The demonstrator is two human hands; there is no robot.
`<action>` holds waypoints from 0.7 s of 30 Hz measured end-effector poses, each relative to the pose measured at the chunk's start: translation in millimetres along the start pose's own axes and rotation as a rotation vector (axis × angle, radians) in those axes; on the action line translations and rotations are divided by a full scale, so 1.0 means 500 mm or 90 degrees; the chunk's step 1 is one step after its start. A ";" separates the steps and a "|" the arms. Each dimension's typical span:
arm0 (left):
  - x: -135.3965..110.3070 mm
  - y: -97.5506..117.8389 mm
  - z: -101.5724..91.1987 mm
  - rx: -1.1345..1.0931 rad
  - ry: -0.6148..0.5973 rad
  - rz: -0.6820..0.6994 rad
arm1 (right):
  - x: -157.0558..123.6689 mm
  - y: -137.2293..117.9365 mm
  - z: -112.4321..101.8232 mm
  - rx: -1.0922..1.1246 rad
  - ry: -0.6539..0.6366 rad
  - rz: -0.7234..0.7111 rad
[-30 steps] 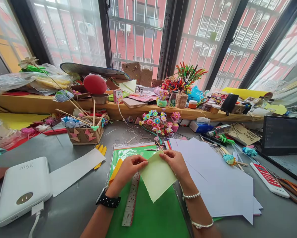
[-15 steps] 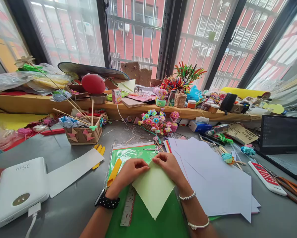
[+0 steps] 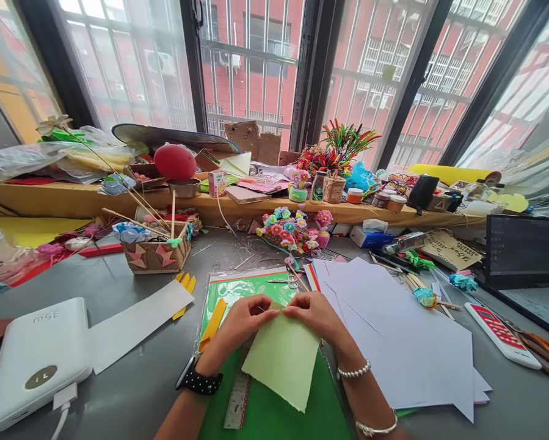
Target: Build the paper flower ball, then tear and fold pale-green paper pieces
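A pale green sheet of paper hangs between my two hands, its lower edge rough and slanted. My left hand pinches its upper left part between thumb and fingers. Close beside it, my right hand grips the top edge the same way, thumbs nearly meeting. Under the paper lies a green plastic-covered pad. A ruler rests on the pad, partly covered by the sheet. Beyond my hands are small scissors, and a folded yellow paper strip lies next to my left wrist.
White paper sheets are spread to the right, near a calculator and a laptop. On the left are a white power bank, a grey-white strip and a cardboard basket. Crocheted-looking flowers stand at the back.
The pale green sheet has turned, so its lower corner has swung to the right and a slanted edge now faces me. My hands have drawn closer together at its top.
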State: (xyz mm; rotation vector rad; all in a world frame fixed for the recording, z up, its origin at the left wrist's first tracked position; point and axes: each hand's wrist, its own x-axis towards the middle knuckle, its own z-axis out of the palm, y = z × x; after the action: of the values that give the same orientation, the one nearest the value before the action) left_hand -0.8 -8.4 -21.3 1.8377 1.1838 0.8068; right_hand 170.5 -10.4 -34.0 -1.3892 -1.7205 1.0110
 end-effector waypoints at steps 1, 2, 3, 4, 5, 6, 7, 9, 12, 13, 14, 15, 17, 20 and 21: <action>0.000 0.000 0.002 0.004 -0.001 0.005 | -0.001 -0.003 0.004 -0.011 -0.010 -0.010; 0.001 0.001 0.004 0.011 0.005 0.009 | -0.002 -0.005 0.008 -0.019 -0.018 -0.021; 0.001 0.002 0.005 0.019 0.014 0.011 | -0.003 -0.007 0.011 -0.023 -0.024 -0.029; 0.001 0.002 0.005 0.025 0.025 0.012 | -0.002 -0.008 0.012 -0.019 -0.027 -0.033; 0.001 0.003 0.006 0.028 0.034 0.012 | -0.002 -0.008 0.012 -0.010 -0.032 -0.031; 0.000 0.002 0.005 0.031 0.043 0.012 | -0.001 -0.006 0.009 0.002 -0.036 -0.026; 0.000 0.002 0.003 0.032 0.053 0.010 | 0.000 -0.003 0.005 0.020 -0.041 -0.017; 0.000 -0.001 -0.001 0.028 0.085 0.007 | 0.003 0.006 -0.008 0.054 -0.043 0.010; 0.001 -0.007 -0.008 0.014 0.127 0.005 | 0.005 0.021 -0.028 0.094 -0.043 0.043; 0.001 -0.008 -0.008 0.012 0.130 0.005 | 0.005 0.024 -0.032 0.096 -0.041 0.046; 0.001 -0.008 -0.008 0.011 0.133 0.006 | 0.005 0.026 -0.035 0.092 -0.036 0.045; 0.002 -0.009 -0.008 0.013 0.134 0.008 | 0.005 0.027 -0.036 0.087 -0.030 0.041; 0.001 -0.008 -0.005 0.028 0.132 0.009 | 0.005 0.025 -0.034 0.071 -0.014 0.024; 0.001 -0.008 -0.003 0.073 0.126 0.003 | 0.003 0.015 -0.028 0.047 -0.007 -0.008; 0.001 -0.008 -0.004 0.084 0.120 0.003 | 0.002 0.012 -0.026 0.044 -0.011 -0.017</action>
State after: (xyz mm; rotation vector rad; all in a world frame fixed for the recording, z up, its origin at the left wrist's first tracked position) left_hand -4.0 -6.6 -24.0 1.9049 1.3802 0.9404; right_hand 184.5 -6.6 -33.4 -1.3141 -1.6965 1.0604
